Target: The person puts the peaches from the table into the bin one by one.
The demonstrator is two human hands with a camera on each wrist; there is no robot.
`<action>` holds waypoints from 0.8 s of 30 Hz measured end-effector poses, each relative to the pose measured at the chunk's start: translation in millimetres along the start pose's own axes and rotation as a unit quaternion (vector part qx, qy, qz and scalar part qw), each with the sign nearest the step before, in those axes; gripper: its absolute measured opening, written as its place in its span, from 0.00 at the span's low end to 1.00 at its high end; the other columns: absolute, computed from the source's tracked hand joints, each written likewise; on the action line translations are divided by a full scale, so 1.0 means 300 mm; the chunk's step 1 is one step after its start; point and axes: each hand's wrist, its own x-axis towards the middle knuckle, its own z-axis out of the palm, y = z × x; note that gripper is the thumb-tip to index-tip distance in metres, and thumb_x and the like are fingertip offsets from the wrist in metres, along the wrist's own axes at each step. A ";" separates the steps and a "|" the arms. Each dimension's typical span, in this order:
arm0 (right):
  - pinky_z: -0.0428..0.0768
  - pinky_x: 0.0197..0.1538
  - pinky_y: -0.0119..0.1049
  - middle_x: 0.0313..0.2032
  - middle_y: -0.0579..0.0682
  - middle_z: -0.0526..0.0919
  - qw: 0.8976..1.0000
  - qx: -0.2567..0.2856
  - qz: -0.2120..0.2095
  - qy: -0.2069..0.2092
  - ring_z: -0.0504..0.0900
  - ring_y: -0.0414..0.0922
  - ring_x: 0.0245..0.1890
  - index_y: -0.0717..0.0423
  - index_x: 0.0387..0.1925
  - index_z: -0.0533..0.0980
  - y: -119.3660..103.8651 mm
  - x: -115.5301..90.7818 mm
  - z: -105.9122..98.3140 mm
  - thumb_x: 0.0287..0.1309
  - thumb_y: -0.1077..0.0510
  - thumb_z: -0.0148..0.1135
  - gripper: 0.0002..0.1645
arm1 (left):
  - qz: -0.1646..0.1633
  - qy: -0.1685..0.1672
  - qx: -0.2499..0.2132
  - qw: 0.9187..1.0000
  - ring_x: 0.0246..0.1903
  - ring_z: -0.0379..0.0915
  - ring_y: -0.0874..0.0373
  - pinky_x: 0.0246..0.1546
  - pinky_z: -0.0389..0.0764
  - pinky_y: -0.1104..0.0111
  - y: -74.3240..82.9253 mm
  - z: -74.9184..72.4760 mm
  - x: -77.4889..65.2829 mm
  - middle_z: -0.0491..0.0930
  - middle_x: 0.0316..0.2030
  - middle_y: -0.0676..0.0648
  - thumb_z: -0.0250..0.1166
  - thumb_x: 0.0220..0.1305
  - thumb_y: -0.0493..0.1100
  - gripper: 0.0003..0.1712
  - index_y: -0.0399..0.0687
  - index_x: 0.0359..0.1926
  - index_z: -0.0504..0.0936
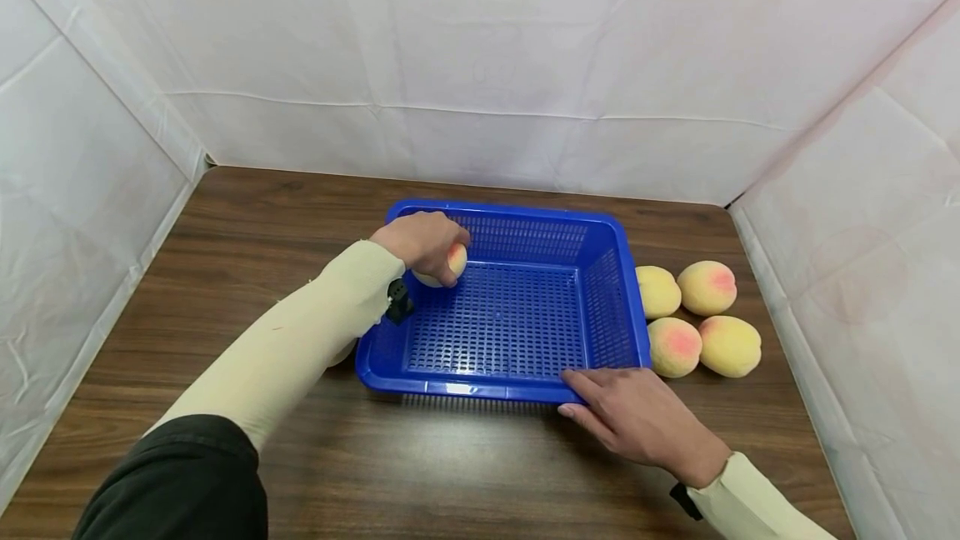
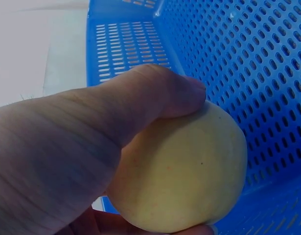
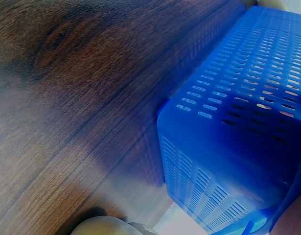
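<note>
A blue perforated plastic basket [image 1: 495, 315] stands on the wooden table. Inside its far left part, my left hand [image 1: 426, 242] grips a yellow peach with a pink blush [image 1: 456, 259]. The left wrist view shows the thumb lying over the peach [image 2: 184, 171] and fingertips under it, above the basket floor. At the near right corner, my right hand [image 1: 637, 419] holds the basket rim, thumb on the near outer side and fingers over the top. In the right wrist view the basket's outer corner [image 3: 209, 142] fills the right side, with only a sliver of the hand showing.
Several peaches [image 1: 707, 288] lie on the table just right of the basket. Another pale round thing [image 1: 342, 354] shows partly behind the left forearm, by the basket's left side. White cloth walls [image 1: 480, 65] enclose the table [image 1: 450, 473] at the back and sides.
</note>
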 end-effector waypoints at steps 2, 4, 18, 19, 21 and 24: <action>0.83 0.36 0.40 0.39 0.43 0.84 1.000 -0.001 0.000 0.000 0.82 0.39 0.34 0.50 0.50 0.77 0.000 -0.001 -0.001 0.68 0.39 0.51 0.23 | 0.001 -0.002 -0.001 1.000 0.40 0.72 0.53 0.40 0.78 0.59 0.001 0.002 0.000 0.77 0.46 0.48 0.70 0.54 0.54 0.34 0.54 0.62 0.73; 0.83 0.36 0.40 0.39 0.43 0.84 1.000 -0.001 0.001 0.000 0.82 0.39 0.35 0.50 0.50 0.77 0.000 -0.001 -0.001 0.68 0.39 0.50 0.23 | 0.002 -0.002 0.000 1.000 0.41 0.71 0.53 0.41 0.77 0.59 0.003 0.004 0.001 0.77 0.46 0.47 0.70 0.54 0.54 0.35 0.54 0.63 0.73; 0.83 0.35 0.40 0.38 0.43 0.84 1.000 0.003 -0.003 0.007 0.82 0.39 0.34 0.50 0.50 0.77 0.000 -0.003 0.003 0.68 0.40 0.51 0.22 | 0.009 -0.019 0.010 1.000 0.42 0.71 0.53 0.43 0.78 0.59 0.007 0.034 0.020 0.78 0.45 0.47 0.71 0.55 0.53 0.34 0.52 0.62 0.73; 0.83 0.35 0.40 0.39 0.43 0.84 1.000 0.003 -0.004 0.007 0.82 0.39 0.34 0.50 0.50 0.77 0.000 -0.003 0.003 0.68 0.40 0.51 0.22 | 0.008 -0.019 0.008 1.000 0.42 0.71 0.53 0.43 0.77 0.59 0.007 0.036 0.021 0.78 0.45 0.47 0.71 0.55 0.52 0.34 0.52 0.62 0.73; 0.83 0.36 0.40 0.39 0.43 0.84 1.000 0.002 -0.004 0.007 0.82 0.39 0.35 0.50 0.50 0.77 -0.001 -0.003 0.002 0.68 0.40 0.51 0.22 | 0.008 -0.018 0.006 1.000 0.42 0.71 0.52 0.43 0.77 0.59 0.005 0.043 0.024 0.78 0.44 0.47 0.71 0.54 0.52 0.34 0.52 0.62 0.74; 0.83 0.36 0.41 0.39 0.44 0.84 1.000 0.002 -0.003 0.007 0.82 0.39 0.35 0.51 0.50 0.77 -0.001 -0.004 0.001 0.68 0.40 0.51 0.23 | 0.011 -0.015 0.008 1.000 0.42 0.71 0.52 0.43 0.77 0.59 0.002 0.053 0.028 0.78 0.44 0.47 0.71 0.54 0.52 0.34 0.52 0.61 0.74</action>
